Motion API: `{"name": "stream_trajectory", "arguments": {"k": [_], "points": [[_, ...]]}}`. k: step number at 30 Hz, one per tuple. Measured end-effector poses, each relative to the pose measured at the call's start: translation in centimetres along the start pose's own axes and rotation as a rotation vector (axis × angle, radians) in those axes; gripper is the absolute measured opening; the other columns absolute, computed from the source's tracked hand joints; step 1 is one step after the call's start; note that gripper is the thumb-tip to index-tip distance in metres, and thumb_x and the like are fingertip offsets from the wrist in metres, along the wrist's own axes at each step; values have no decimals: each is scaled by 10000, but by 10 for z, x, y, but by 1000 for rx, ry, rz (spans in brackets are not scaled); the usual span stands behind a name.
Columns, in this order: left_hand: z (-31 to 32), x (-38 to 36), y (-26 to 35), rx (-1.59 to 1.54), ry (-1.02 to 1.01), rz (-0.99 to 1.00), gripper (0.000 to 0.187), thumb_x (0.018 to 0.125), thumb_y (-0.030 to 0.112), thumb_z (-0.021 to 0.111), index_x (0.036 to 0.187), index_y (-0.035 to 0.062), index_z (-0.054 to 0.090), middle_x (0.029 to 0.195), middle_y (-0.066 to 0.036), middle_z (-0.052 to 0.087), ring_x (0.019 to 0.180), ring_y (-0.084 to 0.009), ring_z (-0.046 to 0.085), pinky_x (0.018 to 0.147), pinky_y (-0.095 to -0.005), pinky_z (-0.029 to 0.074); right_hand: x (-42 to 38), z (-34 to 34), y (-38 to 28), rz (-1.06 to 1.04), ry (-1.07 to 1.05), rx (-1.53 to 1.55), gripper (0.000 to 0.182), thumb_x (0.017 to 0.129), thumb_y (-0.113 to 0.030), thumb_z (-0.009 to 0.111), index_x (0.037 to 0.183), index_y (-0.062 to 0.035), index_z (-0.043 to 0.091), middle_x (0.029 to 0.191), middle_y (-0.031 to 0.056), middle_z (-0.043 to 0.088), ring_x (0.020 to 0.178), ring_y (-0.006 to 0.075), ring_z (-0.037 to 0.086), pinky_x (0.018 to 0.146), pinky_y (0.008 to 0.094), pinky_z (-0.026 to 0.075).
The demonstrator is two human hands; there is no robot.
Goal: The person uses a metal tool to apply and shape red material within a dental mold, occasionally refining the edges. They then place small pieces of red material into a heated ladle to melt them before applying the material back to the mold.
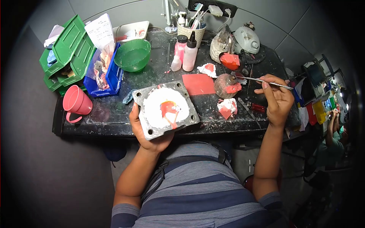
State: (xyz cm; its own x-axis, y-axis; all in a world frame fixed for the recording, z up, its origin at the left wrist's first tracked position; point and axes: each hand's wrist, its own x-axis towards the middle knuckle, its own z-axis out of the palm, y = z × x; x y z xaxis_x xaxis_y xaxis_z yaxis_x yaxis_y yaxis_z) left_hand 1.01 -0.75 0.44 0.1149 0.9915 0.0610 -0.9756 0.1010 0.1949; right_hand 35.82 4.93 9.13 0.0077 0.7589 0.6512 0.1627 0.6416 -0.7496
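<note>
My left hand (pixel 146 131) grips a grey metal flask half (pixel 152 129) from below, at the table's near edge. White plaster fills the flask, with a pink wax piece (pixel 169 108) set in it. My right hand (pixel 276 99) pinches a thin metal spatula (pixel 262 80) like a pen. Its tip reaches left to a round brownish bowl (pixel 224 84) holding red wax.
On the dark worktop (pixel 114 117) lie a red wax sheet (pixel 197 84), two pink bottles (pixel 186 53), a green bowl (pixel 133 54), a pink mug (pixel 77 102), green and blue bins (pixel 72 49) and plaster lumps (pixel 227 107). Another person (pixel 334 136) sits at far right.
</note>
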Motion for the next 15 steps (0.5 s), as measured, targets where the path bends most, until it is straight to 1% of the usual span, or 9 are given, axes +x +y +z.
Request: {"name": "stream_trajectory", "arguments": {"k": [1, 3, 4, 5, 7, 9, 12, 14, 15], "points": [[0, -1, -4, 1, 5, 2, 798, 1068, 626, 537, 1647, 78, 504, 1623, -117, 584, 1492, -336, 557, 1277, -542, 419, -1, 0, 0, 5, 6, 5, 176, 1035, 96, 690, 1209, 94, 718, 1219, 196, 726, 1072, 208, 758, 807, 325, 716], [2, -4, -8, 41, -102, 80, 849, 1060, 620, 540, 1695, 69, 422, 1623, -154, 569, 1475, -343, 575, 1268, -546, 436, -2, 0, -1, 6, 2, 9, 175, 1035, 96, 690, 1208, 94, 718, 1220, 198, 726, 1077, 213, 759, 807, 325, 716], [5, -6, -10, 181, -56, 112, 901, 1042, 616, 553, 1723, 61, 356, 1600, -190, 570, 1463, -352, 587, 1254, -545, 457, -2, 1, -3, 2, 1, 8, 174, 1035, 96, 691, 1207, 93, 719, 1222, 199, 725, 1082, 218, 761, 807, 326, 715], [10, -7, -11, 327, -29, 136, 954, 1008, 621, 601, 1725, 53, 329, 1580, -199, 575, 1458, -360, 592, 1231, -537, 487, -3, 2, -5, 5, -2, 14, 174, 1035, 96, 691, 1207, 93, 719, 1222, 199, 725, 1082, 218, 761, 807, 326, 715], [13, -5, -12, 429, -76, 153, 1014, 973, 614, 654, 1733, 48, 293, 1567, -206, 575, 1453, -359, 599, 1227, -528, 500, -6, 5, -12, 5, -25, 8, 179, 1034, 96, 693, 1211, 94, 719, 1226, 204, 725, 1083, 221, 761, 807, 328, 714], [22, -6, -13, 451, -72, 145, 1039, 954, 596, 688, 1736, 47, 280, 1565, -209, 574, 1444, -359, 606, 1228, -525, 501, -10, 13, -27, 14, -47, 10, 174, 1036, 118, 661, 1204, 100, 704, 1214, 217, 719, 1081, 238, 761, 817, 331, 706], [25, -4, -13, 471, -86, 120, 1086, 920, 557, 743, 1741, 39, 256, 1565, -212, 571, 1430, -358, 619, 1232, -516, 503, -16, 30, -53, 5, -219, 86, 171, 1023, 150, 603, 1179, 112, 663, 1185, 239, 704, 1050, 245, 755, 844, 322, 677], [23, -2, -12, 449, -110, 97, 1144, 882, 496, 797, 1743, 6, 227, 1551, -219, 584, 1410, -360, 637, 1227, -500, 509, -21, 46, -71, 23, -268, 107, 188, 959, 144, 653, 1134, 90, 696, 1137, 229, 729, 971, 216, 749, 827, 320, 644], [23, -2, -11, 453, -104, 96, 1144, 882, 496, 797, 1743, 6, 227, 1551, -219, 584, 1410, -360, 637, 1227, -500, 509, -22, 51, -78, 24, -303, 94, 193, 933, 141, 667, 1109, 78, 711, 1115, 224, 741, 940, 208, 747, 820, 322, 633]]}}
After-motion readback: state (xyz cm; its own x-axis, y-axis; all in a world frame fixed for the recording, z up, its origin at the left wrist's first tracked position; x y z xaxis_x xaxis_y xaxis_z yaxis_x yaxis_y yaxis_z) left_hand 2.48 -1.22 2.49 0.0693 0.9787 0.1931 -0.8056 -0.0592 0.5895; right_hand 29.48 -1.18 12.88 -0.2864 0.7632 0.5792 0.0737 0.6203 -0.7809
